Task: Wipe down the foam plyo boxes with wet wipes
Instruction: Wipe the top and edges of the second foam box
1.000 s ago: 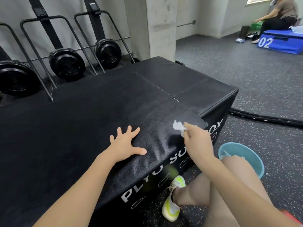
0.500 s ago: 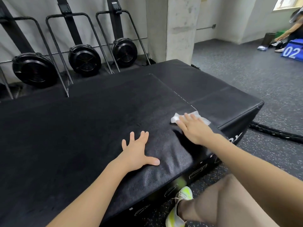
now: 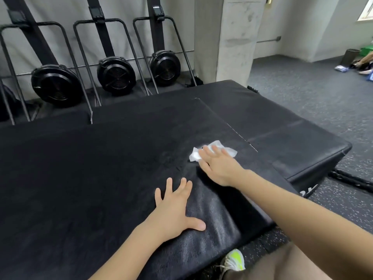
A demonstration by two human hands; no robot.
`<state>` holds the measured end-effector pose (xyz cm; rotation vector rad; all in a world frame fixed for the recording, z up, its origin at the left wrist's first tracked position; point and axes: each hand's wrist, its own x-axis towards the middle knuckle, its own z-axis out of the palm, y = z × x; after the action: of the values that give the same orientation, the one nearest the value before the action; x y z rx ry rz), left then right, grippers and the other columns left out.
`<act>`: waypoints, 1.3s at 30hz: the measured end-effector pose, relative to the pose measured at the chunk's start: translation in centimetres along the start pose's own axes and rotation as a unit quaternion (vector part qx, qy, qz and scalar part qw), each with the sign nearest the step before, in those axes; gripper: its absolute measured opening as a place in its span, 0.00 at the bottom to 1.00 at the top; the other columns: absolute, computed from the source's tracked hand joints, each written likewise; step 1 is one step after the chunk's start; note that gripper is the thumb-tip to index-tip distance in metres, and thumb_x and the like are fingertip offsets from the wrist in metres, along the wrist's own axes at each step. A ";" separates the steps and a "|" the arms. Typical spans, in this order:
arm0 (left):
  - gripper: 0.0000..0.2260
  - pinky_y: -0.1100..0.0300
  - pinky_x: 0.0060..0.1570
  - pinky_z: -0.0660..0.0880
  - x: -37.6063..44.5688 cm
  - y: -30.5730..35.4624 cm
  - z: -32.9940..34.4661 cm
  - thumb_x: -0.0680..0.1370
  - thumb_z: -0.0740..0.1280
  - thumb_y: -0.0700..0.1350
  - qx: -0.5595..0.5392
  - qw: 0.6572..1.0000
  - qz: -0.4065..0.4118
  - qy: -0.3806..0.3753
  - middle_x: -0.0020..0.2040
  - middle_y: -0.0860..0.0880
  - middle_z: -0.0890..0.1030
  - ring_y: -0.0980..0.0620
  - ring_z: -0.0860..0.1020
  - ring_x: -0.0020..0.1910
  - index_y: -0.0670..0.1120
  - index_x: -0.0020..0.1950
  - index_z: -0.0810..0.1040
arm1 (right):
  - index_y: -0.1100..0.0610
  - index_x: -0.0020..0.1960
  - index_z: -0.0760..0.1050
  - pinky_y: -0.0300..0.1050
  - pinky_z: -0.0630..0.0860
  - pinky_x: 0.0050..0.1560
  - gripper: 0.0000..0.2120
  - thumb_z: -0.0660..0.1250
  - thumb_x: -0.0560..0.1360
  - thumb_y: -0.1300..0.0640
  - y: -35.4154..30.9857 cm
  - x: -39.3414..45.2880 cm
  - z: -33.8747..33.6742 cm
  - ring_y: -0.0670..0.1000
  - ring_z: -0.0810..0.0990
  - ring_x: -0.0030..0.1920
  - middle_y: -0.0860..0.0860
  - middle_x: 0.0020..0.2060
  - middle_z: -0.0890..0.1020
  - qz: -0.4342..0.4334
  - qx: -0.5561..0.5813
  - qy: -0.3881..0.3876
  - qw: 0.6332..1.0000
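Here the right hand [image 3: 219, 166] lies flat with straight fingers on a white wet wipe [image 3: 214, 153], pressing it onto the top of the black foam plyo box [image 3: 113, 168] just right of the frame's centre. The left hand [image 3: 173, 211] rests flat with fingers spread, holding nothing, on the box's near edge at lower centre. Three black fan machines [image 3: 116, 74] stand along the wall at upper left.

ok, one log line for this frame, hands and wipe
left hand: flat on black plyo box | right hand: pressing wet wipe on top | phase: wiping
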<state>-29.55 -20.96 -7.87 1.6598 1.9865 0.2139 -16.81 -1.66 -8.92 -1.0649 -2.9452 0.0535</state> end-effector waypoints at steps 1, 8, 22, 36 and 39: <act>0.54 0.37 0.76 0.33 0.0 0.0 0.0 0.71 0.74 0.64 -0.002 1.000 -0.001 -0.002 0.83 0.54 0.40 0.45 0.29 0.78 0.52 0.83 0.42 | 0.54 0.76 0.59 0.58 0.63 0.68 0.36 0.32 0.76 0.41 0.7 2.1 -0.1 0.61 0.64 0.70 0.54 0.73 0.64 0.015 -0.005 0.005 1.000; 0.54 0.39 0.75 0.30 -0.1 -0.1 -0.2 0.71 0.75 0.63 -0.014 1.000 -0.011 -0.004 0.82 0.56 0.39 0.48 0.27 0.77 0.53 0.83 0.41 | 0.59 0.64 0.68 0.58 0.68 0.62 0.17 0.47 0.84 0.53 2.5 6.4 -1.1 0.63 0.70 0.62 0.56 0.61 0.70 0.053 0.057 0.016 0.997; 0.53 0.39 0.76 0.32 0.5 0.0 0.0 0.72 0.73 0.63 0.011 1.000 -0.016 -0.012 0.81 0.57 0.36 0.47 0.26 0.76 0.53 0.83 0.39 | 0.57 0.72 0.66 0.49 0.60 0.73 0.22 0.46 0.85 0.48 7.9 -6.7 -1.9 0.55 0.65 0.72 0.52 0.71 0.69 -0.021 0.071 0.017 0.997; 0.54 0.38 0.76 0.31 0.4 0.1 -0.5 0.71 0.74 0.62 -0.003 1.000 -0.023 -0.017 0.82 0.56 0.38 0.46 0.27 0.77 0.53 0.83 0.40 | 0.57 0.54 0.68 0.52 0.69 0.62 0.13 0.50 0.84 0.50 9.0 -1.4 -2.0 0.52 0.68 0.55 0.51 0.50 0.71 0.013 0.123 0.049 0.991; 0.53 0.38 0.76 0.32 0.2 0.2 -0.7 0.71 0.74 0.62 -0.003 1.000 -0.024 -0.011 0.82 0.55 0.39 0.45 0.29 0.78 0.53 0.83 0.41 | 0.53 0.58 0.69 0.48 0.68 0.63 0.12 0.51 0.84 0.48 7.6 -7.9 -2.1 0.51 0.71 0.59 0.47 0.54 0.72 -0.026 0.123 0.046 0.991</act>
<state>-29.73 -20.55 -7.30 1.6019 2.0060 0.1823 -5.77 -0.80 -7.06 -0.9291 -2.7908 0.3467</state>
